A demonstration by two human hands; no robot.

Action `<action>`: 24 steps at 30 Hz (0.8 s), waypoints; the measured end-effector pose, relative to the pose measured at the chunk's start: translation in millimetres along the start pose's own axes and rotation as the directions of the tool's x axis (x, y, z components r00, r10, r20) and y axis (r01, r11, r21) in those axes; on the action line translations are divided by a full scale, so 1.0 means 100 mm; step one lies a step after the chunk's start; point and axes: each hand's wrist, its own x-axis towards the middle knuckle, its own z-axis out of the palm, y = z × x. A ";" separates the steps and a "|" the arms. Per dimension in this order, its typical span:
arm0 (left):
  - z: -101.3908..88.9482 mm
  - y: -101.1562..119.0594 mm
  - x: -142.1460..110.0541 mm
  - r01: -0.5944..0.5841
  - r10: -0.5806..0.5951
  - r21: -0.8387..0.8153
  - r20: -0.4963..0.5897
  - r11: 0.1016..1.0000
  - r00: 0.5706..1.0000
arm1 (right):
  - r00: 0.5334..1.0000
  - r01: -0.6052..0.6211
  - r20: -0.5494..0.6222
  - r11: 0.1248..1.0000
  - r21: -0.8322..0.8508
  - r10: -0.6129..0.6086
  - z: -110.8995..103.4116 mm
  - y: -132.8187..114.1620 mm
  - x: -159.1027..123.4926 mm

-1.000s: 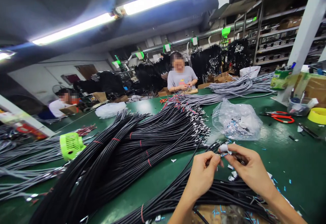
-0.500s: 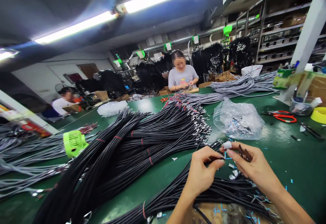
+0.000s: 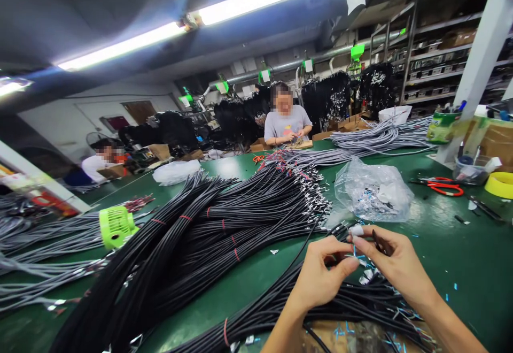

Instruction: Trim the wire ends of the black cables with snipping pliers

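My left hand (image 3: 324, 270) is closed in a pinch around the end of a black cable, mostly hidden by the fingers. Thin blue and white wires (image 3: 355, 250) show between my two hands. My right hand (image 3: 396, 259), white wrap on one fingertip, pinches at these wires with thumb and forefinger. A small dark hand tool (image 3: 380, 242) with two slim arms is tucked in the same palm; its kind is not clear. Beneath both wrists lies a bundle of black cables (image 3: 264, 307) with stripped ends to the right.
Large tied bundles of black cable (image 3: 180, 246) cover the left and middle of the green table (image 3: 441, 251). Beyond my hands are a clear plastic bag (image 3: 374, 190) of scraps and red-handled pliers (image 3: 444, 186). A small green fan (image 3: 116, 227) stands left. A co-worker (image 3: 287, 123) sits opposite.
My left hand has shifted slightly right, closer to my right hand. The fingers of both hands now meet around the wires. The view has tilted a little.
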 end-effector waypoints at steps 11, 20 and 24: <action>0.05 -0.04 0.02 -0.020 -0.007 -0.147 -0.180 0.989 0.984 | 0.990 0.107 -0.081 0.991 -0.077 -0.113 -0.01 0.01 -0.03; 0.01 -0.02 0.02 0.084 -0.097 -0.089 -0.154 0.993 0.983 | 0.990 0.120 -0.067 0.989 -0.088 -0.126 0.02 0.00 -0.04; 0.00 0.03 0.02 -0.067 0.090 0.084 -0.301 0.994 0.950 | 0.992 0.112 -0.040 0.981 -0.160 -0.120 0.07 0.03 -0.04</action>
